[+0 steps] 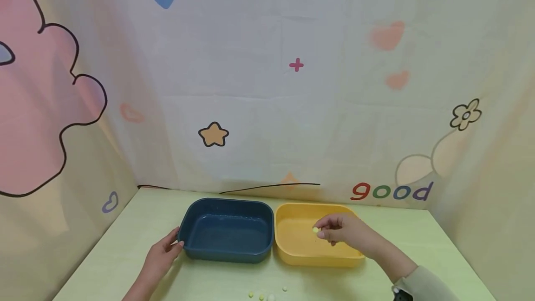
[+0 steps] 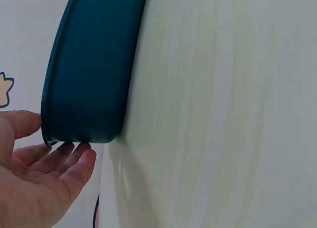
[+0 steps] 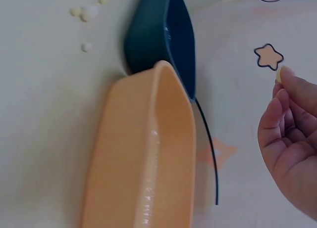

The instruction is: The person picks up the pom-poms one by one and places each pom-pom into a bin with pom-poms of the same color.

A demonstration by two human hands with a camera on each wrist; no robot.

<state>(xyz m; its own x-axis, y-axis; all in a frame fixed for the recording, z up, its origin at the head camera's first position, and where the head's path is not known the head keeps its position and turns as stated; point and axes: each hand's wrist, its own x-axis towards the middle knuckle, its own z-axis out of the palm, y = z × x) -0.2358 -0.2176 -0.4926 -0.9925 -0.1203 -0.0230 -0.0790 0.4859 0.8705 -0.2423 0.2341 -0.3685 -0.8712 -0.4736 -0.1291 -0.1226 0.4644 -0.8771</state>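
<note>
A dark blue plastic bin stands on the table in the head view. My left hand holds its left end, with the thumb at the rim and the other fingers against the end wall in the left wrist view. My right hand pinches a small pale yellow rounded piece between thumb and fingertips, above the yellow bin. In the right wrist view the piece shows only partly past the fingertips. What exactly it is cannot be made out.
Several small yellow and whitish pieces lie on the pale green table in front of the bins. The two bins stand side by side, close together. Printed cloth hangs behind and at both sides.
</note>
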